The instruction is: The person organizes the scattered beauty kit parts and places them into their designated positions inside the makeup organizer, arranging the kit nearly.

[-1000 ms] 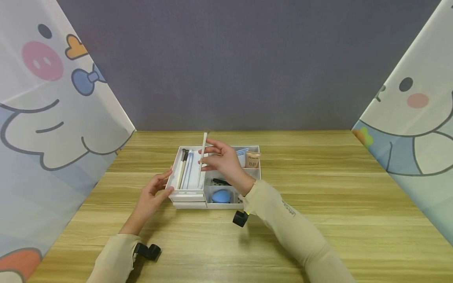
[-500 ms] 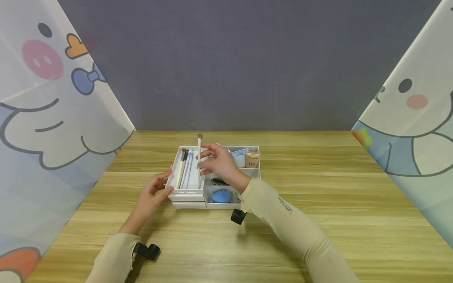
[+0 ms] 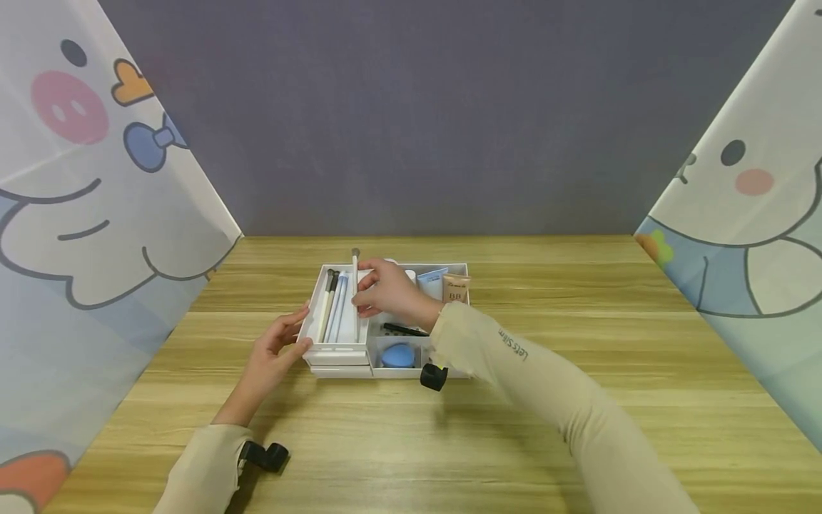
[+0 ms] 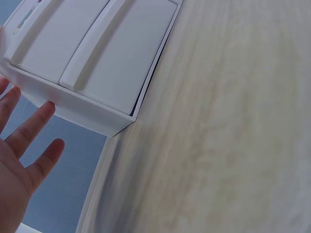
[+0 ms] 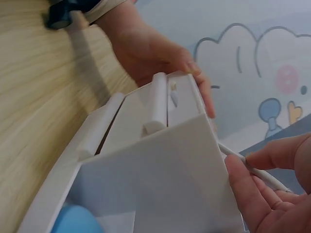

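Note:
My right hand (image 3: 387, 291) pinches a white-handled makeup brush (image 3: 355, 285) between thumb and fingers. Its grey bristles point away from me, and its lower end reaches down into the top tray of a white organizer (image 3: 340, 360). In the right wrist view the brush handle (image 5: 265, 175) passes between the fingertips beside the organizer's wall. Several brushes (image 3: 329, 307) and pale blue sticks lie side by side in the tray's left part. My left hand (image 3: 272, 357) rests at the organizer's left side, thumb near the front corner; in the left wrist view its fingers (image 4: 36, 128) are spread beside the wall.
Right of the tray, open compartments hold a blue makeup sponge (image 3: 398, 355), a black slim item (image 3: 404, 330), a light blue tube (image 3: 432, 283) and a tan BB tube (image 3: 456, 288). Two drawers (image 4: 121, 53) sit below the tray. A grey panel (image 3: 411, 114) stands behind the wooden table (image 3: 578, 343).
My right hand has moved left and lowered the brush, which now stands over the tray with its bristles showing. The left hand stays at the organizer's side.

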Available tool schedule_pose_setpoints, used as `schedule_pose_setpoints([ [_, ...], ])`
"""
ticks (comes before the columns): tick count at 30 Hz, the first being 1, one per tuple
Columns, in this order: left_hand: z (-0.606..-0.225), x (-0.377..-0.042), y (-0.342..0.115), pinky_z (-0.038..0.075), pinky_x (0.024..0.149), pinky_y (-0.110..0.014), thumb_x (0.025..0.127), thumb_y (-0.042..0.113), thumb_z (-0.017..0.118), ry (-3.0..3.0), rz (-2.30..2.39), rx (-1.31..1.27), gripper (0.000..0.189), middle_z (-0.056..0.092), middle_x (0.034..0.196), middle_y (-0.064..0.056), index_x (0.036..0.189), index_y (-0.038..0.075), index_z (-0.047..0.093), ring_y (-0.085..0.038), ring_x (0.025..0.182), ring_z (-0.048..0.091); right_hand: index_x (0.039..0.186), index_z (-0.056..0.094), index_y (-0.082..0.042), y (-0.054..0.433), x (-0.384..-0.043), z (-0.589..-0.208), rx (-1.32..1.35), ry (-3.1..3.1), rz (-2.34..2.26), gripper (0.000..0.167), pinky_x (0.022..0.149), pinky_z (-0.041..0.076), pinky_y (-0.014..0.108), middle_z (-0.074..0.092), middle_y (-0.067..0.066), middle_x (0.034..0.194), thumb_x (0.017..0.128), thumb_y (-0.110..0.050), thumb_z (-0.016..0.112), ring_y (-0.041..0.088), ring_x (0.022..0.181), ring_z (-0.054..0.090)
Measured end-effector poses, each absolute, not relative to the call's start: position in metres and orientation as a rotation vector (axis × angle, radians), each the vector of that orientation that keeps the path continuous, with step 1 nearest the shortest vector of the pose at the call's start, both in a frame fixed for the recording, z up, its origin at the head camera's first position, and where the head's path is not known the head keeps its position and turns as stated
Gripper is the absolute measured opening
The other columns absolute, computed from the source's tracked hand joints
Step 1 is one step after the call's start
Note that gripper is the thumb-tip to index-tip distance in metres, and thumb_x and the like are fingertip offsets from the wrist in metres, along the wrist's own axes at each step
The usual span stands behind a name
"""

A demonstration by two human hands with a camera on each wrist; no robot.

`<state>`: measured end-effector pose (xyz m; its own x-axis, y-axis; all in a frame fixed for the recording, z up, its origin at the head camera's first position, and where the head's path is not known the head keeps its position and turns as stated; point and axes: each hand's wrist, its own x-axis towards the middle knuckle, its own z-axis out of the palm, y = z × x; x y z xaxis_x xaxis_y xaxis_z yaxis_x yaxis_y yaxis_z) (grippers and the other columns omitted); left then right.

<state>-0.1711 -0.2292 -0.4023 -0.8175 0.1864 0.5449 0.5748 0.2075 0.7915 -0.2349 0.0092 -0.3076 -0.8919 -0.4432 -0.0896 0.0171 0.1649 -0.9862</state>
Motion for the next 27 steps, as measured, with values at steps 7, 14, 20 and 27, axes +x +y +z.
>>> schedule_pose_setpoints([
  [7, -0.403, -0.171, -0.229, 0.047, 0.088, -0.013, 0.086, -0.021, 0.059, -2.148, -1.634, -0.726, 0.044, 0.051, 0.143, 0.007, 0.128, -0.016, 0.052, 0.002, 0.113, 0.059, 0.146, 0.037, 0.005, 0.008, -0.236, -0.297, -0.412, 2.128, -1.637, 0.067, 0.066, 0.06, 0.033, 0.059, 0.015, 0.095, 0.085, 0.011, 0.062, 0.02, 0.068, 0.065],
  [14, -0.402, -0.17, -0.23, 0.047, 0.088, -0.014, 0.088, -0.017, 0.061, -2.175, -1.634, -0.708, 0.043, 0.05, 0.144, 0.002, 0.13, -0.014, 0.052, 0.002, 0.111, 0.059, 0.144, 0.041, 0.006, 0.009, -0.237, -0.293, -0.419, 2.123, -1.565, 0.063, 0.068, 0.06, 0.031, 0.059, 0.014, 0.093, 0.085, 0.012, 0.063, 0.02, 0.07, 0.065],
  [20, -0.403, -0.171, -0.23, 0.047, 0.089, -0.013, 0.088, -0.017, 0.061, -2.179, -1.622, -0.709, 0.043, 0.05, 0.144, 0.0, 0.13, -0.015, 0.052, 0.003, 0.112, 0.058, 0.143, 0.042, 0.007, 0.01, -0.239, -0.295, -0.426, 2.106, -1.565, 0.063, 0.069, 0.06, 0.031, 0.061, 0.014, 0.091, 0.085, 0.012, 0.064, 0.019, 0.069, 0.066],
  [27, -0.403, -0.171, -0.23, 0.047, 0.088, -0.013, 0.087, -0.019, 0.06, -2.172, -1.628, -0.718, 0.043, 0.051, 0.143, 0.006, 0.129, -0.015, 0.052, 0.002, 0.111, 0.059, 0.144, 0.042, 0.006, 0.013, -0.239, -0.301, -0.471, 2.092, -1.595, 0.061, 0.072, 0.06, 0.032, 0.063, 0.016, 0.092, 0.087, 0.011, 0.063, 0.02, 0.07, 0.067],
])
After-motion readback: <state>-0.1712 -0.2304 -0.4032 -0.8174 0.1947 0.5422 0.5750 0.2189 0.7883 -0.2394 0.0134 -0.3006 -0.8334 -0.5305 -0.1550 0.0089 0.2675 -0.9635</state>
